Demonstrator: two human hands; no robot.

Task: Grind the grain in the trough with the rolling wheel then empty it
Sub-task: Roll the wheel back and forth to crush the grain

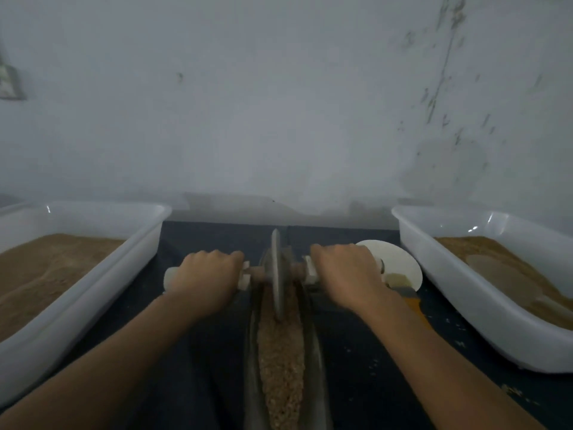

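A narrow dark metal trough (316, 352) runs away from me down the middle of the dark table. Brown grain (280, 361) fills its groove. A grey metal rolling wheel (277, 274) stands upright in the groove toward the far end, on a wooden axle with pale handles. My left hand (207, 274) grips the left handle. My right hand (347, 271) grips the right handle. Both arms reach forward on either side of the trough.
A white plastic tub (139, 240) with fine brown powder stands at the left. Another white tub (434, 259) with brown grain stands at the right. A small white bowl (400, 259) lies behind my right hand. A grey wall rises just past the table.
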